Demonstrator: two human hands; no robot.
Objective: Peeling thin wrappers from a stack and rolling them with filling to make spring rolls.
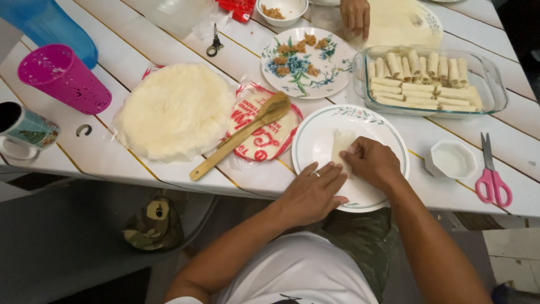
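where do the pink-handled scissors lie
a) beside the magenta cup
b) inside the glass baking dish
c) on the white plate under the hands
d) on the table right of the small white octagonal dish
d: the pink-handled scissors lie flat on the white plank table, just right of the small white octagonal dish.
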